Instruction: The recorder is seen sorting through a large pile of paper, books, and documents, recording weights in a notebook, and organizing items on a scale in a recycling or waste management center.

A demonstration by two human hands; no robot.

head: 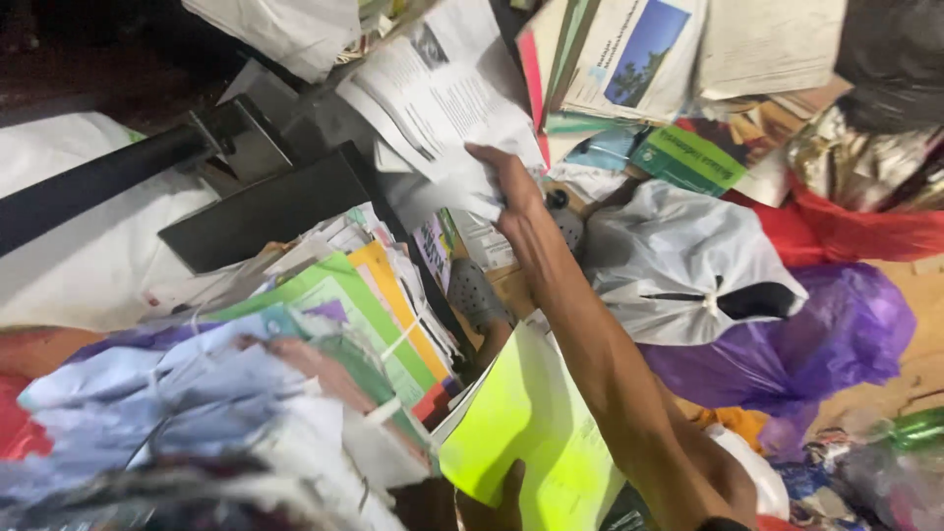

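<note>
A tied stack of mixed coloured papers (pixel 324 334) fills the left. At the bottom, the left hand (pixel 497 501) pinches the lower edge of a yellow-green sheet (pixel 531 433). The right hand (pixel 511 197) reaches up, fingers closed on crumpled white printed pages (pixel 442 108). Right of the arm lie a knotted grey plastic bag (pixel 678 265) and a purple bag (pixel 826 334).

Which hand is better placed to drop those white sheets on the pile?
Right. The right hand already clutches the white printed sheets above the paper stack; the left hand is busy holding the yellow-green folder.
</note>
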